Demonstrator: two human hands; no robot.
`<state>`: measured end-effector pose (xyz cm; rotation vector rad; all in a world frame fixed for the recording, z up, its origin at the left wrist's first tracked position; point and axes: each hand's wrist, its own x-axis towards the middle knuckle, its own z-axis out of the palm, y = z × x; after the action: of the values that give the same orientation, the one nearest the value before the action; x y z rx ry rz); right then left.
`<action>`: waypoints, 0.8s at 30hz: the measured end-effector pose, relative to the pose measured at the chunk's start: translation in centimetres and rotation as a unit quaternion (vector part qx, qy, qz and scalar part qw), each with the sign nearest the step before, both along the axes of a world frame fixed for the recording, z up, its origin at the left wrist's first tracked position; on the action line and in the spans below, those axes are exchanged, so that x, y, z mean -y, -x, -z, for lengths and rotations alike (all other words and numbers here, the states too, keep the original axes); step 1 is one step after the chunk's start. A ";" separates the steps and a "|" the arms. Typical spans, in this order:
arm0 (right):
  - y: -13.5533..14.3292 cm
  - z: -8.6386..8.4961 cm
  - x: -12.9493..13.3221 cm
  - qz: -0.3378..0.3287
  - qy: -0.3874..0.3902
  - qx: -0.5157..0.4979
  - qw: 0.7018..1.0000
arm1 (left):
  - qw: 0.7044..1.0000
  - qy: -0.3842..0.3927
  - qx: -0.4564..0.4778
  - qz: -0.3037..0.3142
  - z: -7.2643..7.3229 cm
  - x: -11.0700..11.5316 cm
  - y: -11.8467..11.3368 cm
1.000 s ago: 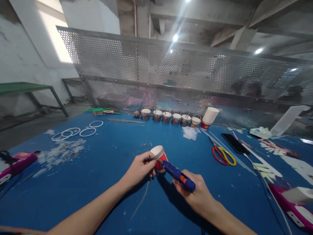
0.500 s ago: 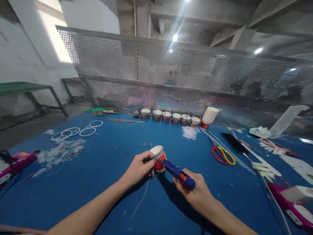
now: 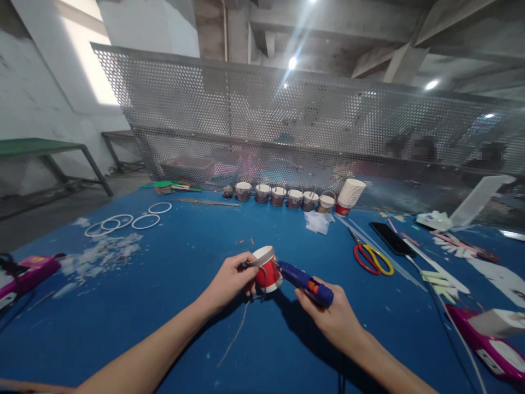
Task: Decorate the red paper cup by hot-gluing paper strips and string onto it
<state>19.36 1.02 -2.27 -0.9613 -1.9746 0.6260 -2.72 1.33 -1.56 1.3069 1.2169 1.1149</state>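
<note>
Red tapered cup (image 3: 269, 276) is pinched by left fingers (image 3: 245, 259); right fingers (image 3: 306, 304) clasp glue gun (image 3: 298, 276)

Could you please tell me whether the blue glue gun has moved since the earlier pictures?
Yes: the blue glue gun, held in the right hand, has shifted slightly to the right, closer to the red-and-yellow scissors.

The left hand (image 3: 233, 279) gripped a red-and-white cup (image 3: 268, 275) over the bench (image 3: 184, 306), string (image 3: 237, 338) trailing toward the near edge! In the right hand (image 3: 336, 312) sat a blue glue gun (image 3: 303, 280), its tip right by the cup! Small buckets (image 3: 278, 197) lined the far edge; white rings (image 3: 146, 228) lay near the left edge.
</note>
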 end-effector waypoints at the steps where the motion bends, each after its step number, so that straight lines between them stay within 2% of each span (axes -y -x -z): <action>1: 0.0 0.0 0.0 0.001 0.010 -0.003 1.000 | 1.000 0.002 0.003 0.002 0.0 0.0 0.0; 6: 0.0 -0.1 0.0 -0.010 0.027 -0.002 1.000 | 1.000 0.007 0.018 0.006 0.0 0.0 0.0; 12: -0.1 -0.6 -0.1 0.015 0.041 -0.003 0.999 | 0.999 0.008 0.047 0.016 0.3 -0.2 0.2; 17: 0.1 -0.6 0.3 -0.006 0.072 -0.009 0.997 | 0.998 0.014 0.062 0.028 0.7 -0.4 0.3; 20: -0.1 -0.7 0.1 0.010 0.120 -0.012 0.993 | 0.997 0.018 0.072 0.033 1.0 -0.6 0.4; 24: -0.5 -1.2 -0.4 0.026 0.227 -0.005 0.974 | 0.996 0.019 0.083 0.032 1.3 -0.7 0.6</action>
<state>19.83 1.47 -1.08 -1.2733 -1.8238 1.0778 -3.34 2.03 -2.85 1.1904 1.0618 1.1263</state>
